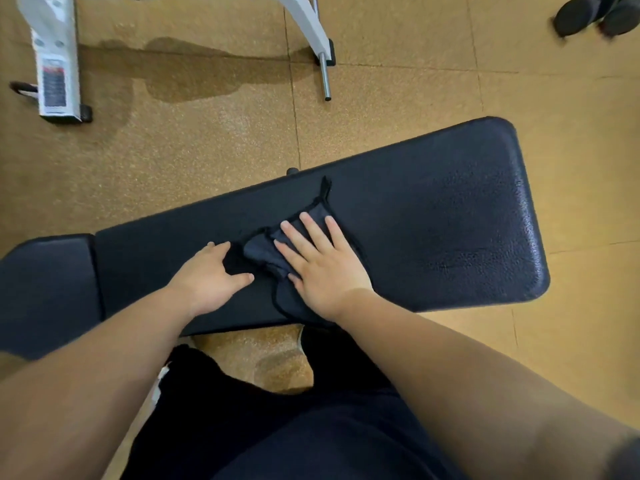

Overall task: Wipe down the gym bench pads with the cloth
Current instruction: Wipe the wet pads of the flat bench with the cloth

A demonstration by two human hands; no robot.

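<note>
A long black bench pad [433,220] runs from the left to the upper right, with a shorter second pad [45,289] butting against its left end. A dark grey cloth [263,251] with a black hem lies crumpled on the long pad near its middle. My right hand [322,265] presses flat on the cloth, fingers spread. My left hand [211,275] rests just left of it, fingertips and thumb pinching the cloth's dark left edge.
White metal frame legs [55,64] of another machine stand at the top left, with a chrome peg [325,74] sticking out near top centre. A damp patch [180,77] darkens the tan rubber floor. Dark dumbbell heads [595,15] lie at the top right.
</note>
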